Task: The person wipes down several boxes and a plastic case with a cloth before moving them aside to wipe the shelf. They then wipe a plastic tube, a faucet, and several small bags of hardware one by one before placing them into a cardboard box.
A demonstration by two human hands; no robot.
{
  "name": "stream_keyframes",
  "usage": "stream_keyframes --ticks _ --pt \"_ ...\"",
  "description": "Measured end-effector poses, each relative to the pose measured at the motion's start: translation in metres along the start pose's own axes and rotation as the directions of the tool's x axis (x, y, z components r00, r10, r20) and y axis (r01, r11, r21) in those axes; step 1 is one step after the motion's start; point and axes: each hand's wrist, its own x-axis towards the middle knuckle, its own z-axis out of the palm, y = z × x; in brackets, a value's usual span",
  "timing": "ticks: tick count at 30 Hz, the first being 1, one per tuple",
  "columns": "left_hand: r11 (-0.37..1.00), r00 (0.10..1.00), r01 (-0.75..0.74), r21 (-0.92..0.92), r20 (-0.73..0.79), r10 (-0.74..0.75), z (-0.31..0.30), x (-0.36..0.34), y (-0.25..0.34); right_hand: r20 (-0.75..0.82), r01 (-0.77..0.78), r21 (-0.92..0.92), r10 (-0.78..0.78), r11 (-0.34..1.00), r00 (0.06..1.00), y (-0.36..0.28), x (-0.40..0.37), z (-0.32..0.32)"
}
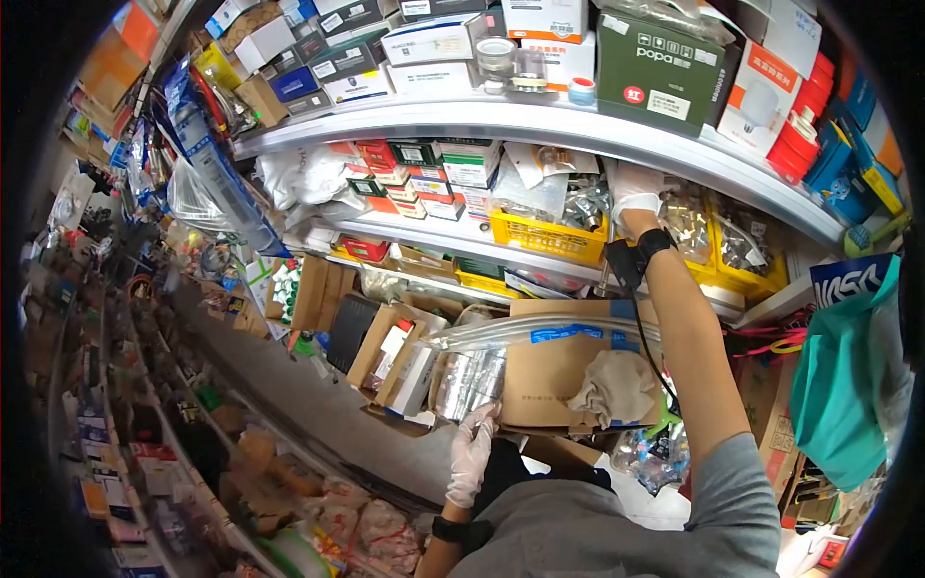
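My left hand [472,457], in a white glove, is at the near edge of a clear plastic-wrapped silvery pack [469,382], beside a large cardboard box [549,378]. Its fingertips are pressed together against the wrap; how firmly they hold it is unclear. My right hand [636,191], also gloved, reaches into the middle shelf between yellow baskets [547,237] of bagged metal parts. Its fingers are hidden under the shelf edge above. A black device with a cable [626,263] is at my right wrist.
Above runs a white shelf edge [540,123] with boxes, including a dark green one [657,72]. A beige cloth [614,388] and clear tubing [482,333] lie on the cardboard box. A teal bag [838,376] hangs at right. Crowded shelves line the left.
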Motion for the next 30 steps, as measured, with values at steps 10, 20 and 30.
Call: stream_keyframes --ticks 10,20,30 --pt "0.998 0.999 0.005 0.058 -0.04 -0.002 -0.032 0.004 -0.013 -0.225 -0.086 0.179 0.126 0.98 0.966 0.079 0.026 0.071" --pt "0.999 1.0 0.014 0.038 0.017 -0.015 -0.009 0.009 -0.006 0.124 0.009 0.973 0.55 -0.232 0.826 0.142 0.016 0.044" --pt "0.999 0.998 0.043 0.016 0.054 -0.044 -0.006 0.01 -0.01 0.294 0.074 0.685 0.368 -0.725 0.882 0.197 -0.028 0.025"
